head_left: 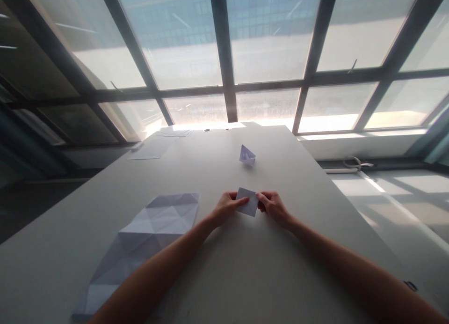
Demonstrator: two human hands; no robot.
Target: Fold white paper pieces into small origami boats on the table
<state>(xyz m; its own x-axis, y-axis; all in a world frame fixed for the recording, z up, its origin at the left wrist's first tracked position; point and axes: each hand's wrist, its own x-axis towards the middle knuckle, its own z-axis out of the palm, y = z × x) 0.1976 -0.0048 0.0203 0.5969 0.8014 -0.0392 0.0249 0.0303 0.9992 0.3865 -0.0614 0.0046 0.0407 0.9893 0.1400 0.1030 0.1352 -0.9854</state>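
Observation:
A small folded piece of white paper point(247, 201) is held just above the grey table point(298, 249), roughly at its middle. My left hand point(228, 207) pinches its left edge with closed fingers. My right hand point(271, 205) pinches its right edge in the same way. A finished little paper boat point(247, 156) stands on the table farther back, apart from both hands.
A large creased sheet of white paper point(140, 239) lies flat at the left, beside my left forearm. More flat sheets point(154, 147) rest at the far left corner. A wall of windows point(224, 57) rises behind the table's far edge.

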